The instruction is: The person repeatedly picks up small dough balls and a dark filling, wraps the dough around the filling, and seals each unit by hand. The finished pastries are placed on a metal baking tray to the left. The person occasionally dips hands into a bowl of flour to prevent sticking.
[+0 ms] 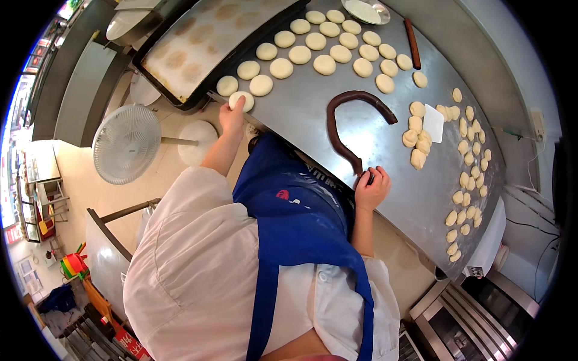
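My left hand [232, 118] holds a round, flattened dough disc [241, 102] at the left corner of the steel table [289, 117], thumb on top. Beyond it lie rows of similar dough discs [300, 54]. At the table's front edge, the fingers of my right hand [373, 187] are closed on a small dark piece of filling [370, 178]. Just beside them is the lower end of a long, curved rope of dark brown filling [333, 122]. To its right are joined dough lumps [418, 135], touching a white plastic scraper [433, 123].
A metal bowl of white powder [366, 11] and a wooden rolling pin [412, 43] lie at the far side. Many small dough pieces [463, 180] cover the right side. A lined baking tray [198, 45] adjoins the table's left end. An electric fan [127, 144] stands at left.
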The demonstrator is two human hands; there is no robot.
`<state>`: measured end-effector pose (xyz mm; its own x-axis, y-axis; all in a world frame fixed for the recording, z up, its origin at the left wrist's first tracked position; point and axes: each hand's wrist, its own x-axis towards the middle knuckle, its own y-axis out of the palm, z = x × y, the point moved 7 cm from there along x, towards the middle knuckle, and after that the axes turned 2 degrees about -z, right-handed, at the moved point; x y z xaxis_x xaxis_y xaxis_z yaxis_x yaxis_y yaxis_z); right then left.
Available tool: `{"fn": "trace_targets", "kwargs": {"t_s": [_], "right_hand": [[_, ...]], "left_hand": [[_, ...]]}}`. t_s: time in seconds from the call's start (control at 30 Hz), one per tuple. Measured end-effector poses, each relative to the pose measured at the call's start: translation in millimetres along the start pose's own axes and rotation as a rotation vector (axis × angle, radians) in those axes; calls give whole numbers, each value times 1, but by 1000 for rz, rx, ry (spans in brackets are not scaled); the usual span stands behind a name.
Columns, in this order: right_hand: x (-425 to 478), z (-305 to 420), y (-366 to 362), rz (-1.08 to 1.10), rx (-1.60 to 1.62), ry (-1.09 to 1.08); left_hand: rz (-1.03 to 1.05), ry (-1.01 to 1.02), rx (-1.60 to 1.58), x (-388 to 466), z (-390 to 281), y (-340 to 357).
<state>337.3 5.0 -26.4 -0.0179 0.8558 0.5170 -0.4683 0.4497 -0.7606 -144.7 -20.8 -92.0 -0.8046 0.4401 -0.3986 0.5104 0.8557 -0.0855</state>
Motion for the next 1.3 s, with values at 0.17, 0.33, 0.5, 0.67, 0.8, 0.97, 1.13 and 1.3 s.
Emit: {"fn": "trace_targets", "kwargs": {"t_s": [0.17,0.33,0.5,0.67,0.8,0.97,1.13,1.3], "right_hand": [[5,9,-6,2,-38,-34],[2,2,1,-11,-4,-18],[3,1,-1,10,-2,-5],[-1,-22,-3,-53,32,94],[42,-73,-8,-153,68,230],[83,-167,-14,-205,-277,612],[104,-145,9,-101,-98,625],[66,-111,-9,-196,129,574]], "left_hand": [[-112,279,44,3,2,5],[-398,374,454,-7,-1,-8],[-41,41,-150,-11,13,3],[91,154,-65,1,15,3],[-73,339,100,28,37,-43],[103,859,415,-79,-65,24],[489,851,325,-130,-58,86],[984,123,268,-196,1,141]]}}
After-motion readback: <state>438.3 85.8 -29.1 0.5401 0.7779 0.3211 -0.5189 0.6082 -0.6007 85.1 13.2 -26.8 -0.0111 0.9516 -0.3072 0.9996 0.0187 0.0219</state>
